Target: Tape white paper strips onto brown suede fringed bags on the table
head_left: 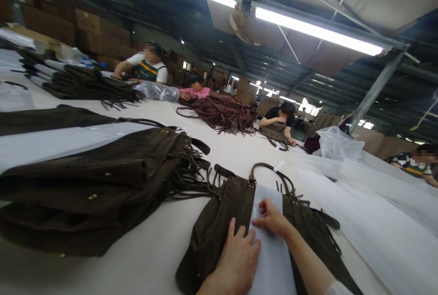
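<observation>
A dark brown suede bag [219,226] lies flat on the white table [143,263] right in front of me, handles pointing away. A white paper sheet [272,249] sticks out of its mouth. My left hand [236,261] rests flat with fingers spread on the bag's front panel beside the sheet. My right hand [272,217] lies on the upper part of the sheet, fingers curled and pinching at the paper.
A stack of matching brown fringed bags [102,181] lies to the left. Farther off are a black bag pile [78,83] and a reddish-brown pile [222,112]. Several seated people work around the table. White sheets [369,204] and a plastic bag [337,144] cover the right.
</observation>
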`<state>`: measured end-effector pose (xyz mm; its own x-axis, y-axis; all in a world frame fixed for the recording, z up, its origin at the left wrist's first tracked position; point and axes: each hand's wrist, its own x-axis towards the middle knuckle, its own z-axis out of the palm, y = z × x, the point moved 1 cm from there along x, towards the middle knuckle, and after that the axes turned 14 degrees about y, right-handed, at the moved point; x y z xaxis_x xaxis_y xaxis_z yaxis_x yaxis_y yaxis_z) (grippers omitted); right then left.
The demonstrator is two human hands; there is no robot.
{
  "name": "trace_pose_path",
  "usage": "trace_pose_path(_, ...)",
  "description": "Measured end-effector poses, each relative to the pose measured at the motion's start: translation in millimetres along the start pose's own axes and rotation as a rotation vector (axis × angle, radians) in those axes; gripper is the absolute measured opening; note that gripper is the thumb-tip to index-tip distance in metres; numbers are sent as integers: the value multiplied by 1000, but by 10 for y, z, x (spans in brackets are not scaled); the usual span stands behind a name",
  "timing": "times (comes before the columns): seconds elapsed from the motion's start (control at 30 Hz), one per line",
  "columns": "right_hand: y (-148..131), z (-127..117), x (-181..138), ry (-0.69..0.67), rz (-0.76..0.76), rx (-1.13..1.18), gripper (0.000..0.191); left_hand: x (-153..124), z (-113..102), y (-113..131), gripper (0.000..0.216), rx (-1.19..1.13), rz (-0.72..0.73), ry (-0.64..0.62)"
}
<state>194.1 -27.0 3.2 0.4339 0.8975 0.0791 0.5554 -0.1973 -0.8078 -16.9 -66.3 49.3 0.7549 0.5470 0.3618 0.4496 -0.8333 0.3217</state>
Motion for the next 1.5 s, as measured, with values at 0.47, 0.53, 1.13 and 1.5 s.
trace_pose_path(0.47,-73,141,-265,55,-199,-173,79,-43,-22,56,30,58,22,-33)
trace_pose_path(0.53,-119,151,-296,62,-224,-172,77,-58,-7,48,30,74,4,-22)
trace_pose_path(1.13,190,-2028,-1743,471,20,-50,43,125,-658,-1483,28,-752,-852,524)
trace_pose_path(1.5,-1348,513,-1683,181,-334,-48,88,-136,-343,-1323,28,-1155,-758,499)
